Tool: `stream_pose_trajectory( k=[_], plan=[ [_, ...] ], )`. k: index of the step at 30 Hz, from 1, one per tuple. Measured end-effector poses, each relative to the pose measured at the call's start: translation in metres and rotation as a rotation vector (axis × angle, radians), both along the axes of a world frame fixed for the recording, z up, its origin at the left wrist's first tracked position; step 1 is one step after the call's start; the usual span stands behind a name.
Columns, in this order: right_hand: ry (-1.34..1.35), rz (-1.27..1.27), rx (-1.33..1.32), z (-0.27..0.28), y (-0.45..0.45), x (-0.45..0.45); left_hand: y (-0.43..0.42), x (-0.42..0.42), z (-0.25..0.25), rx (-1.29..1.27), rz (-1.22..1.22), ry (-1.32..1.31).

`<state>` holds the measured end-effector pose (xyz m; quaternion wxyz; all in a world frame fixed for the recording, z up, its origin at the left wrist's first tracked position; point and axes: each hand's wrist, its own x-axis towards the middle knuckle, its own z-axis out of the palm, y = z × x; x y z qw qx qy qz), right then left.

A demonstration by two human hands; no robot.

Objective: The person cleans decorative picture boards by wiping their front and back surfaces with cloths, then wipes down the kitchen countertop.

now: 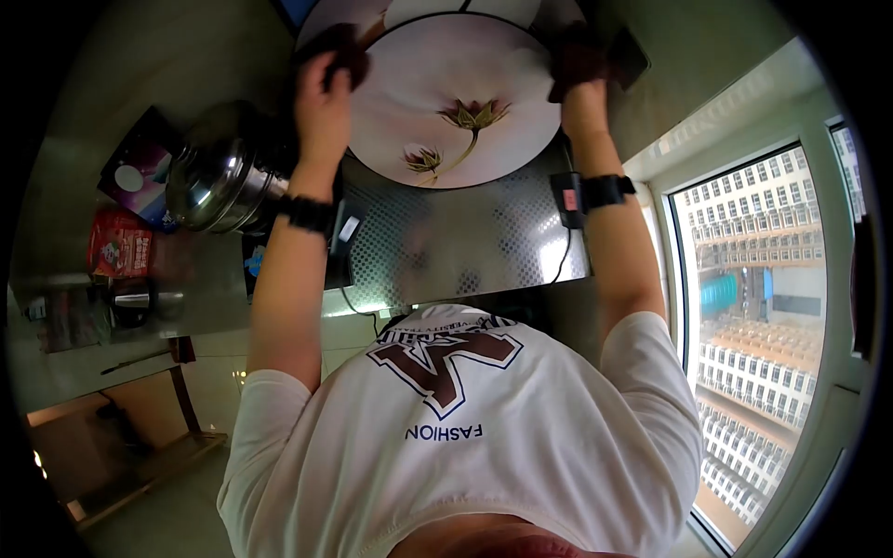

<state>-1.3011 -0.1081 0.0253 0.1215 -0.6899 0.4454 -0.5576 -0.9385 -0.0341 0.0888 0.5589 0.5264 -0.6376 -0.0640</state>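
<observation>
A round panel (400, 88) with a flower print on pale pink lies before me, over a shiny dotted metal surface (437, 242). My left hand (323, 88) is at its left edge, fingers closed round a dark red cloth-like piece (346, 58). At the right edge, my right hand (584, 98) reaches into a second dark red piece (577, 63), which hides most of its fingers. Whether either piece grips the panel's rim cannot be made out. Both wrists wear black straps with small boxes attached.
Left of my arm stands a lidded steel pot (209, 181), beside a purple printed packet (139, 167) and a red packet (119, 244). A dark flat object (629, 58) lies beyond my right hand. A window (744, 307) is at the right. Cables hang from the wrist boxes.
</observation>
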Motion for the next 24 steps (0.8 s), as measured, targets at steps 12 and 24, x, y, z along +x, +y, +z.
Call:
stream_pose_trajectory(
  k=[12,24],
  plan=[
    [-1.082,0.763,0.275,0.013,-0.002,0.014,-0.045,-0.023,-0.009,0.077,0.049,-0.107],
    [0.485,0.121,-0.588,0.092,0.031,0.102,-0.005,-0.053,0.008,0.145,0.039,-0.327]
  ],
)
